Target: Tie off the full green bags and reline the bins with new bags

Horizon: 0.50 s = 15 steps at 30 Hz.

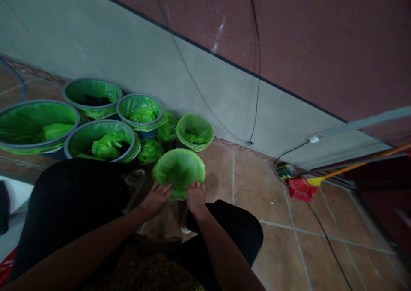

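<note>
From our head view, we see a bright green bin bag [178, 173] stretched open in a round shape. Its top is wide and its inside looks soft and crinkly. It sits low over the brown tile floor [263, 196], between our black pants [231, 226] and a bunch of other bins. Our left hand [156, 200] is at the near left edge of the bag, and its fingers [164, 190] are spread out. Our right hand [195, 198] is at the near right edge, and its fingers [195, 189] are pressed together on the bag. We cannot tell if they pinch it. Big grey tubs [99, 121] with green bags stand just behind, by a grey wall [180, 85]. A black cable [192, 81] hangs down the wall.
</note>
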### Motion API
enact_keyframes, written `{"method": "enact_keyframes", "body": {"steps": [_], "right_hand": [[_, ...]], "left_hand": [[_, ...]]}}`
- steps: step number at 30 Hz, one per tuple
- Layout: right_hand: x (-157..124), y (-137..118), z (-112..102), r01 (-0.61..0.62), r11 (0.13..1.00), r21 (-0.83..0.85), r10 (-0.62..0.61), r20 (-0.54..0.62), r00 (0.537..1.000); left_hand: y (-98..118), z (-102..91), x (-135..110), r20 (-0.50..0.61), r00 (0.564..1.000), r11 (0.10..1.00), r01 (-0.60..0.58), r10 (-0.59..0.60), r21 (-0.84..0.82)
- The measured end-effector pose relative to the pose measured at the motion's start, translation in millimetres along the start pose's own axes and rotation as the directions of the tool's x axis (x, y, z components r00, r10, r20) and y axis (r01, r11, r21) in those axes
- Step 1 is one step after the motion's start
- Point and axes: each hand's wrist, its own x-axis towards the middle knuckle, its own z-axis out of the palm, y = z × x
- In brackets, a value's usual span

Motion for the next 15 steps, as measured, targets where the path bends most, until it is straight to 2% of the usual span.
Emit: {"method": "enact_keyframes", "body": {"steps": [3, 5, 7, 12, 15], "right_hand": [[-5.3, -10.7, -4.5, -0.006, 0.997, 0.073, 0.001, 0.064, 0.998], [-6.9, -21.1, -2.9, 0.043, 0.992, 0.121, -0.057, 0.113, 0.992], [-6.6, -28.9, 1.7, 0.108, 0.985, 0.136, -0.125, 0.127, 0.984], [0.4, -31.6, 14.3, 0.152, 0.979, 0.133, -0.169, 0.129, 0.977], [5.0, -29.1, 17.8, 0.148, 0.983, 0.109, -0.165, 0.171, 0.971]], "left_hand": [[-12.8, -16.5, 1.3, -0.035, 0.998, 0.998, 0.058, -0.058, -0.001], [-20.2, -24.3, 1.6, -0.063, 0.990, 0.992, 0.123, -0.123, 0.000], [-23.5, -27.7, 1.5, -0.059, 0.990, 0.991, 0.130, -0.130, 0.003], [-22.4, -16.8, 4.1, 0.041, 0.999, 1.000, -0.020, 0.021, -0.019], [-25.4, -5.9, 9.1, 0.074, 0.997, 0.999, -0.013, 0.015, -0.031]]}}
